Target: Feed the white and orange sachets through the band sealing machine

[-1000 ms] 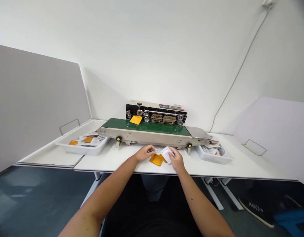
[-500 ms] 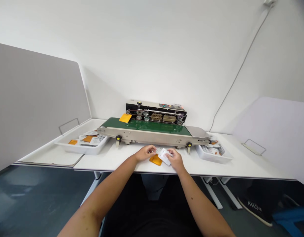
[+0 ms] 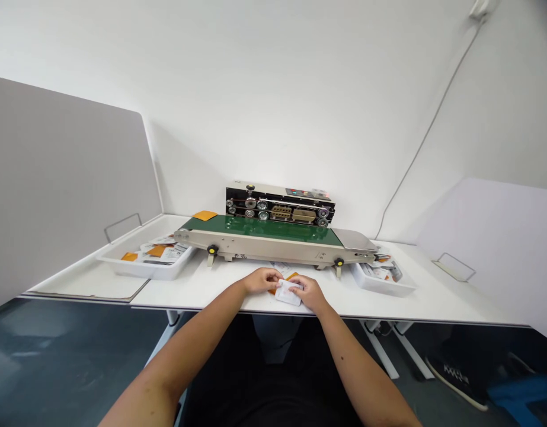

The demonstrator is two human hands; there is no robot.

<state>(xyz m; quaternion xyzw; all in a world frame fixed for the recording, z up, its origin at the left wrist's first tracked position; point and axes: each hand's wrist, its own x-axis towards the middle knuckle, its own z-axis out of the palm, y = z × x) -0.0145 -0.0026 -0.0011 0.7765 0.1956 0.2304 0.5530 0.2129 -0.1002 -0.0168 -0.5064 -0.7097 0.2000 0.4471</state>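
Between my hands, just above the table's front edge, is a small white packet (image 3: 288, 293). My right hand (image 3: 309, 292) pinches its right side between thumb and fingers. At its upper left corner, my left hand (image 3: 263, 280) closes thumb and fingertips on the same packet. An orange packet (image 3: 293, 276) lies partly hidden behind the white one. Another pale printed packet (image 3: 280, 267) rests on the table beyond my hands, near the machine's base.
A band sealing machine (image 3: 280, 204) with a green conveyor belt (image 3: 273, 229) stands behind my hands. One orange packet (image 3: 204, 215) lies at the belt's left end. White bins of packets stand left (image 3: 153, 271) and right (image 3: 384, 287).
The white packet has turned more level, and my left hand has come to its corner. On the belt, the orange packet has travelled left, out from the sealer.
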